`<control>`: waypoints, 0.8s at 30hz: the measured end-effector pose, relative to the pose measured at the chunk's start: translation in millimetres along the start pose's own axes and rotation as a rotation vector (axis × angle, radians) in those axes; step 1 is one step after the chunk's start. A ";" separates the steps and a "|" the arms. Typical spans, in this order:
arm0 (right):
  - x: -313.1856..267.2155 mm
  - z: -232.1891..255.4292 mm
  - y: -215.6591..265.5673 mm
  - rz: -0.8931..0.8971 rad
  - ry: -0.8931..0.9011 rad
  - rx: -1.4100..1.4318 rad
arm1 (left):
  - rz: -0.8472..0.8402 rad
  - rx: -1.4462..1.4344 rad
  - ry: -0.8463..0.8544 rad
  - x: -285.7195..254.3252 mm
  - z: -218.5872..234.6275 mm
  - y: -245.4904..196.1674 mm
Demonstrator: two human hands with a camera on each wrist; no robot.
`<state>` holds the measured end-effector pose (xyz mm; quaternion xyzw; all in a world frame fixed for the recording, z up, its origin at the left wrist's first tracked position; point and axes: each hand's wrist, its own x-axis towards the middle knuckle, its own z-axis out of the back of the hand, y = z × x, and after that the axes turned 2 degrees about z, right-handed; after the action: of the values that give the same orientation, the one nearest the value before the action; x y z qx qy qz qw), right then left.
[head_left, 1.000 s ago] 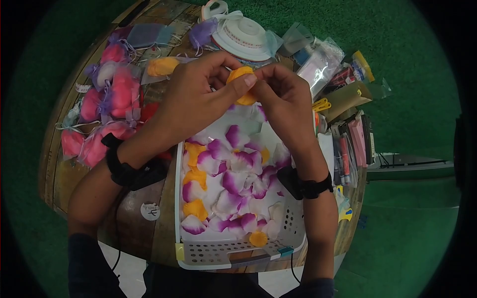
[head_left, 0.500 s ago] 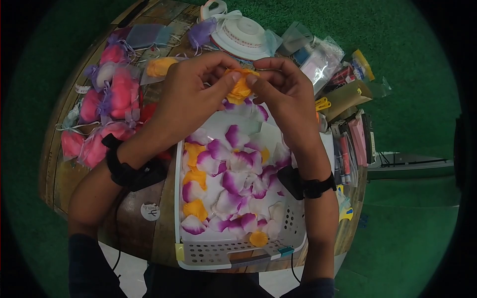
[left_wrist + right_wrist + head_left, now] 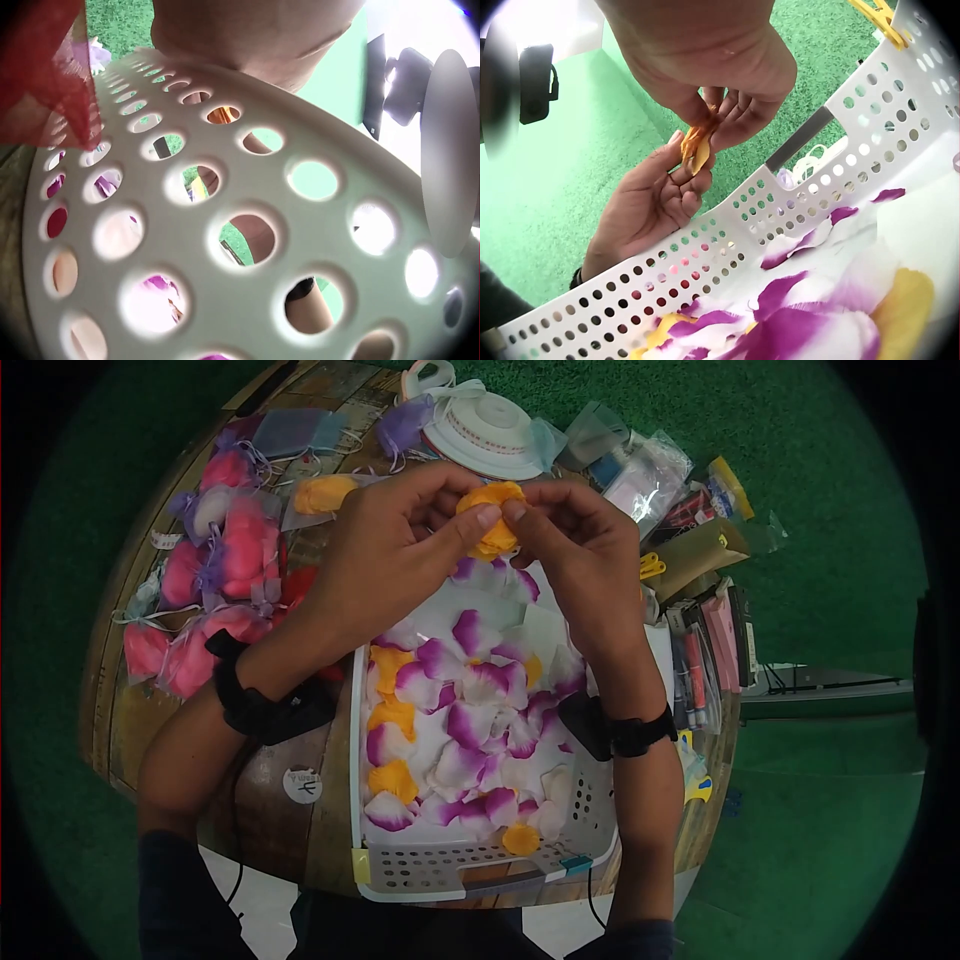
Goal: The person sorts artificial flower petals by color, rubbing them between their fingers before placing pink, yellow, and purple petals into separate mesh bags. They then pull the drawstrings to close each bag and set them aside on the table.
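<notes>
Both hands meet over the far end of a white perforated basket (image 3: 420,868), pinching a small stack of orange petals (image 3: 492,525) between thumbs and fingers. The left hand (image 3: 395,540) grips its left side, the right hand (image 3: 580,555) its right side. In the right wrist view the orange petals (image 3: 696,148) are seen edge-on between the left hand (image 3: 649,202) and the right hand (image 3: 720,82). Purple-and-white petals (image 3: 468,728) and some orange ones (image 3: 393,782) lie in the basket. The basket wall (image 3: 202,262) hides the petals from the left wrist view.
Pink-filled pouches (image 3: 250,545) and an orange-filled pouch (image 3: 325,494) lie on the wooden table (image 3: 330,840) at left. Ribbon rolls (image 3: 488,430) stand at the far edge. Plastic packets (image 3: 645,490), a brown packet (image 3: 700,560) and pens (image 3: 694,670) lie to the right.
The orange petals have turned between the fingers and now show a broader, rounder face. The right hand has shifted slightly to the right; the left has barely moved.
</notes>
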<state>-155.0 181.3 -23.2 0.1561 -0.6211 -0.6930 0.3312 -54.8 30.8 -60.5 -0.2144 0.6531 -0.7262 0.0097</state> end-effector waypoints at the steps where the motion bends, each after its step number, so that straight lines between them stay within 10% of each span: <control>1: 0.1 0.2 0.1 0.001 -0.001 -0.001 | -0.001 0.000 0.000 0.0 0.0 -0.1; 24: 2.7 9.0 0.8 -0.034 -0.261 -0.111 | -0.006 -0.132 0.042 0.3 2.2 -1.2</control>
<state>-162.4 186.4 -20.2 0.0566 -0.6171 -0.7460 0.2437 -54.1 28.9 -59.1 -0.2011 0.6990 -0.6859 -0.0202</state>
